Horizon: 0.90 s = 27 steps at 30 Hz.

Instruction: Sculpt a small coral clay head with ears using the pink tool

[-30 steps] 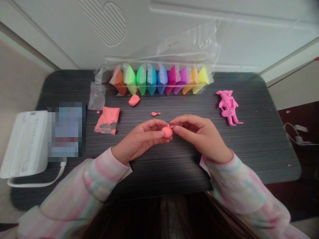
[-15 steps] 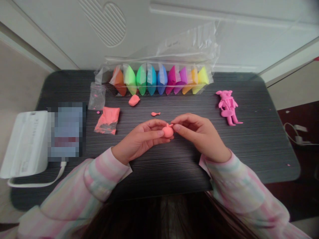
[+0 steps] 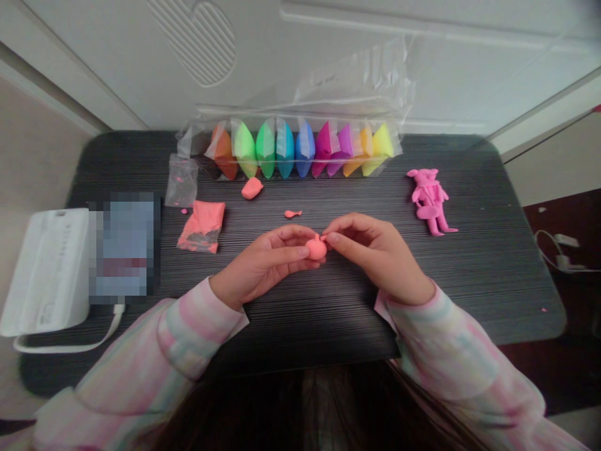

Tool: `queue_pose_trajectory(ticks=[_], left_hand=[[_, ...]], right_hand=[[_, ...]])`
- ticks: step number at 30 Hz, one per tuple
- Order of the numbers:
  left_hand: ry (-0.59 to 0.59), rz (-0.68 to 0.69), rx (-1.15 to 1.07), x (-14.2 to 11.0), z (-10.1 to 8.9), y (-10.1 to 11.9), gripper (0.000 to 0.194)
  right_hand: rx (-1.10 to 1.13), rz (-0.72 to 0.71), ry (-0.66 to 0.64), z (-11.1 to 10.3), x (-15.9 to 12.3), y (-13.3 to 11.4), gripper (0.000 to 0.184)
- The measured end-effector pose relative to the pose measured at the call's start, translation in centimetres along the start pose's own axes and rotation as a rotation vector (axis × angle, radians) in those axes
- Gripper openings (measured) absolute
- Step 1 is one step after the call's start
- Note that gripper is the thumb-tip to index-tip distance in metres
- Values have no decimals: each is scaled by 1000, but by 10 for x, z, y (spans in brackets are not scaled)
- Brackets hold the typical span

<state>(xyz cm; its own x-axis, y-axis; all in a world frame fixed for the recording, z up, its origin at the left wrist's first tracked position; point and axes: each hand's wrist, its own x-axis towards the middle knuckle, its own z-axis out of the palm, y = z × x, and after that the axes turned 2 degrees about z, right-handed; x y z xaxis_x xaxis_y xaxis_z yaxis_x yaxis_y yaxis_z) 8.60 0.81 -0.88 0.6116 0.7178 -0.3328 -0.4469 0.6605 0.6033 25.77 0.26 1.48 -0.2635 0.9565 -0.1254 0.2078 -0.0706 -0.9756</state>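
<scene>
Between the fingers of my left hand [image 3: 270, 260] sits a round coral clay ball [image 3: 316, 250] with a small stub on top. My right hand [image 3: 375, 254] is closed in a pinch at the ball's upper right, thumb and index fingertip on a thin bit of the same clay. A small drop-shaped coral clay piece [image 3: 292, 214] lies on the table just beyond my hands. Farther back is a larger coral clay lump [image 3: 252, 188]. An opened packet of coral clay [image 3: 203, 227] rests left of my left hand.
Several coloured clay packets [image 3: 285, 150] stand in a clear plastic tray along the back. A pink clay animal figure [image 3: 429, 200] lies at the right. On the left are a white box-shaped device [image 3: 49, 272], a blurred phone [image 3: 126, 244] and a white cable [image 3: 70, 347].
Both hands stay almost where they were, around the clay ball. My right fingertips have shifted very slightly at the ball's upper edge. The rest lies unmoved.
</scene>
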Motion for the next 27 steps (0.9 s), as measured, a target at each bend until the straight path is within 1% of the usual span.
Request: queue_pose_trajectory(ticks=[6, 14, 21, 27], left_hand=[[1, -6, 5, 0, 0, 0, 18], [-10, -8, 22, 0, -2, -1, 18], [-7, -8, 32, 0, -1, -1, 18], [-9, -37, 17, 0, -3, 0, 19]], right_hand=[[6, -5, -14, 0, -1, 0, 8], [-39, -16, -36, -1, -1, -1, 8], [-69, -13, -32, -1, -1, -1, 7], [6, -15, -18, -1, -1, 1, 14]])
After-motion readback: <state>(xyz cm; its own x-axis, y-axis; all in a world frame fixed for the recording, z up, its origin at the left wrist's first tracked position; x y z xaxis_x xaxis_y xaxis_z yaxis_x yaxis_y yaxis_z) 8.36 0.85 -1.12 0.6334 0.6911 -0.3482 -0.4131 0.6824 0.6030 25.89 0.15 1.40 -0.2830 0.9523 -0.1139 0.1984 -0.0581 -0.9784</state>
